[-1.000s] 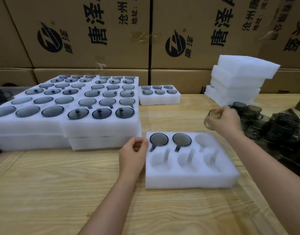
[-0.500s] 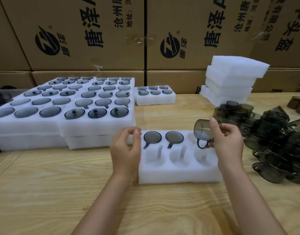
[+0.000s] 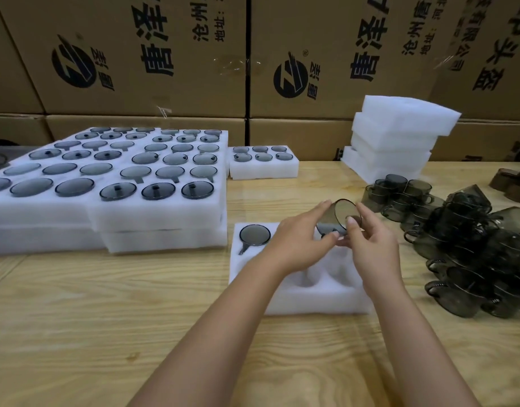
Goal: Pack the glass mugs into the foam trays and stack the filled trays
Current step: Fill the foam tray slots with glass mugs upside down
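Observation:
A smoky glass mug (image 3: 342, 214) hangs tilted above the white foam tray (image 3: 308, 298) in front of me. My right hand (image 3: 370, 245) pinches it from the right, and my left hand (image 3: 300, 242) holds it from the left, fingers curled round its side. One mug (image 3: 255, 235) sits base up in the tray's back left pocket; my hands hide the pocket beside it. The near pockets (image 3: 307, 279) that show between my arms hold nothing. A pile of loose dark mugs (image 3: 464, 248) lies to the right.
Filled foam trays (image 3: 112, 183) are stacked at the left, with one small filled tray (image 3: 263, 164) behind. A stack of foam trays (image 3: 395, 136) stands at the back right. Cardboard boxes (image 3: 253, 54) wall off the far side. Brown cups (image 3: 514, 183) sit at the far right.
My left hand left the tray's left edge and came across to take the mug with the right hand. The mug moved left, over the tray's back row, and turned base toward me.

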Action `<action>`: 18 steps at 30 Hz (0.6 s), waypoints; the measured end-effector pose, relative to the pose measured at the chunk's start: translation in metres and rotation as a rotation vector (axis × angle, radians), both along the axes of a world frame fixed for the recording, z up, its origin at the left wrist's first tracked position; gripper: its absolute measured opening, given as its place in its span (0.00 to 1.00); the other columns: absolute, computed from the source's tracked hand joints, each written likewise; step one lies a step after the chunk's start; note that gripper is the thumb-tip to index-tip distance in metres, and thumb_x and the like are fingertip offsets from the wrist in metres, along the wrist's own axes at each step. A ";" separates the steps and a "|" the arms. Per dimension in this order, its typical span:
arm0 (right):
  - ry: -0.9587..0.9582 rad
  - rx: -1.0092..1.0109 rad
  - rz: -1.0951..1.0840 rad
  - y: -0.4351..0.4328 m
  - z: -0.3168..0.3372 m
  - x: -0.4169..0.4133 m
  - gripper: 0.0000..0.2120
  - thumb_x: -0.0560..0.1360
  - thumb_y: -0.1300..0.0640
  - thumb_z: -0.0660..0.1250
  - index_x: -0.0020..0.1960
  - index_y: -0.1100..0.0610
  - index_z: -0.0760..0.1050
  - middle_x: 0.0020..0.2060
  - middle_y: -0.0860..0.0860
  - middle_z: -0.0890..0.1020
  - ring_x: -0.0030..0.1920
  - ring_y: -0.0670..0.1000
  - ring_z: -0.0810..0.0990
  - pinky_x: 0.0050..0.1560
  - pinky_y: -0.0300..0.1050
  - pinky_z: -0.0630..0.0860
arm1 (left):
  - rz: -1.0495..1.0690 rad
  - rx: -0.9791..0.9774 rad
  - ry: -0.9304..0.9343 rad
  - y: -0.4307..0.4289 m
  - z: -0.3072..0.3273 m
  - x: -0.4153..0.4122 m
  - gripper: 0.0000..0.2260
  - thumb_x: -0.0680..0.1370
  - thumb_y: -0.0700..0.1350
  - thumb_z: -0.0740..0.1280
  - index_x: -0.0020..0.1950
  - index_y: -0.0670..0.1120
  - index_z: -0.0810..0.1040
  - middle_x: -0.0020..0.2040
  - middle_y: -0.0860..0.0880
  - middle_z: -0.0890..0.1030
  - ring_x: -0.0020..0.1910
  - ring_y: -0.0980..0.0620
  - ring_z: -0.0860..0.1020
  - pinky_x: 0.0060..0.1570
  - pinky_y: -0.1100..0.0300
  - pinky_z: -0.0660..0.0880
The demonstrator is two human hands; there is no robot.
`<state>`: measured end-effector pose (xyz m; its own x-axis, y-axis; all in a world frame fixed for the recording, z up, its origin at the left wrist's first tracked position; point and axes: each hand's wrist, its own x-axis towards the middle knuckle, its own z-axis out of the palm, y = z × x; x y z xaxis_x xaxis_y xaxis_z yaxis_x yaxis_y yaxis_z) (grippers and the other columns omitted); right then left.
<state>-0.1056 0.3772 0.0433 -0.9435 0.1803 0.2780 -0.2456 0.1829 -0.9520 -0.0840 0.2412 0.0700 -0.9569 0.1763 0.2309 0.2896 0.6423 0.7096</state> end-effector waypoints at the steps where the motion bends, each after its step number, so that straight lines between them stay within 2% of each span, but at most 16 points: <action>1: -0.011 0.038 -0.006 0.000 -0.002 -0.001 0.20 0.79 0.58 0.62 0.70 0.51 0.68 0.46 0.41 0.79 0.42 0.48 0.83 0.54 0.48 0.76 | 0.012 -0.061 0.005 0.001 -0.001 -0.001 0.27 0.79 0.51 0.63 0.77 0.52 0.59 0.72 0.51 0.70 0.66 0.44 0.70 0.67 0.52 0.65; 2: -0.024 0.075 -0.012 0.001 -0.002 -0.001 0.20 0.79 0.59 0.61 0.70 0.51 0.68 0.49 0.43 0.80 0.46 0.51 0.82 0.55 0.46 0.75 | 0.013 -0.107 0.019 0.003 -0.003 -0.002 0.27 0.79 0.52 0.63 0.76 0.50 0.60 0.70 0.50 0.72 0.65 0.44 0.71 0.66 0.51 0.64; 4: -0.041 0.148 -0.022 0.001 -0.002 0.000 0.20 0.79 0.58 0.61 0.70 0.51 0.68 0.53 0.50 0.80 0.46 0.52 0.80 0.50 0.42 0.72 | 0.003 -0.132 0.039 0.005 -0.009 -0.002 0.23 0.78 0.55 0.64 0.70 0.49 0.66 0.63 0.50 0.77 0.61 0.46 0.72 0.64 0.51 0.65; 7: -0.020 0.282 -0.031 -0.001 0.000 0.002 0.20 0.79 0.58 0.60 0.71 0.51 0.68 0.52 0.57 0.81 0.47 0.55 0.78 0.45 0.42 0.68 | 0.010 -0.099 0.009 0.002 -0.014 -0.004 0.20 0.77 0.54 0.65 0.67 0.49 0.68 0.58 0.52 0.79 0.57 0.49 0.73 0.63 0.53 0.64; 9: 0.004 0.388 -0.047 -0.002 0.001 0.002 0.20 0.80 0.58 0.58 0.71 0.53 0.67 0.48 0.57 0.82 0.52 0.58 0.76 0.48 0.43 0.66 | 0.027 -0.133 0.046 0.003 -0.015 -0.006 0.19 0.77 0.51 0.65 0.66 0.48 0.68 0.57 0.51 0.79 0.57 0.49 0.73 0.62 0.54 0.65; 11: 0.009 0.559 -0.087 -0.004 0.001 0.004 0.20 0.80 0.57 0.56 0.72 0.54 0.66 0.40 0.56 0.81 0.54 0.60 0.71 0.54 0.48 0.66 | 0.057 -0.211 0.105 0.006 -0.018 -0.006 0.17 0.76 0.50 0.64 0.63 0.46 0.69 0.56 0.49 0.78 0.56 0.48 0.73 0.61 0.53 0.65; 12: -0.001 0.666 -0.113 -0.005 0.001 0.005 0.20 0.81 0.55 0.55 0.73 0.53 0.64 0.41 0.55 0.81 0.56 0.60 0.69 0.56 0.50 0.64 | 0.077 -0.258 0.124 0.008 -0.020 -0.006 0.17 0.76 0.51 0.63 0.63 0.45 0.69 0.55 0.48 0.77 0.56 0.47 0.72 0.61 0.54 0.65; 13: -0.023 0.749 -0.128 -0.004 0.002 0.005 0.20 0.81 0.54 0.54 0.73 0.52 0.63 0.45 0.54 0.81 0.57 0.59 0.66 0.56 0.50 0.63 | 0.095 -0.293 0.133 0.009 -0.022 -0.006 0.18 0.77 0.51 0.62 0.63 0.44 0.68 0.55 0.47 0.77 0.56 0.47 0.72 0.60 0.54 0.64; 15: -0.088 0.757 -0.091 -0.002 0.003 0.004 0.21 0.82 0.52 0.51 0.74 0.51 0.61 0.54 0.53 0.80 0.60 0.58 0.63 0.58 0.50 0.62 | 0.104 -0.326 0.125 0.010 -0.025 -0.008 0.20 0.77 0.51 0.61 0.65 0.42 0.67 0.56 0.45 0.76 0.58 0.46 0.71 0.61 0.55 0.63; 18: -0.153 0.734 -0.034 0.000 0.004 0.001 0.21 0.82 0.51 0.48 0.75 0.52 0.59 0.60 0.54 0.77 0.64 0.58 0.61 0.61 0.51 0.61 | 0.091 -0.342 0.091 0.008 -0.027 -0.011 0.26 0.79 0.53 0.59 0.73 0.42 0.61 0.66 0.44 0.72 0.68 0.46 0.66 0.70 0.53 0.57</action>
<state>-0.1051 0.3773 0.0469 -0.9784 0.0288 0.2045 -0.1033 0.7890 -0.6056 -0.0947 0.2495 0.0431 -0.9505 0.1733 0.2579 0.2725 0.8639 0.4236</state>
